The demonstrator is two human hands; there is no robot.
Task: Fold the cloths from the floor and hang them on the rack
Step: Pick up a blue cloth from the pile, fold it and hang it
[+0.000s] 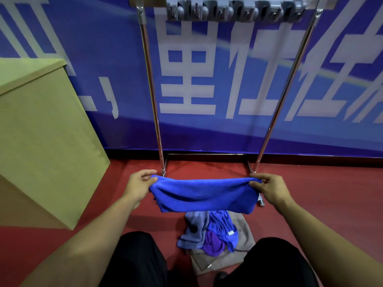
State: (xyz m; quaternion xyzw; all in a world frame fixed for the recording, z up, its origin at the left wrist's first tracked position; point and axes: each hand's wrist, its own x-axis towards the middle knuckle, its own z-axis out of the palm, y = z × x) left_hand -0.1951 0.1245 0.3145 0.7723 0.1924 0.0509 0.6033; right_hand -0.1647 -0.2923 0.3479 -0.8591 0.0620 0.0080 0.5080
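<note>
A bright blue cloth (204, 194) hangs stretched between my two hands, doubled over, in front of the rack. My left hand (139, 185) pinches its left end and my right hand (269, 188) pinches its right end. Below it on the red floor lies a pile of cloths (209, 233): a grey-blue one, a blue one, a purple one, with a brown one underneath. The metal rack (154, 112) stands ahead against the wall, its two shiny uprights rising to a top bar with a grey hook strip (234, 11).
A tan cardboard box (45, 141) stands at the left, close to the rack's left upright. A blue banner with white characters (207, 79) covers the wall behind. My legs in black trousers (134, 262) flank the pile at the bottom.
</note>
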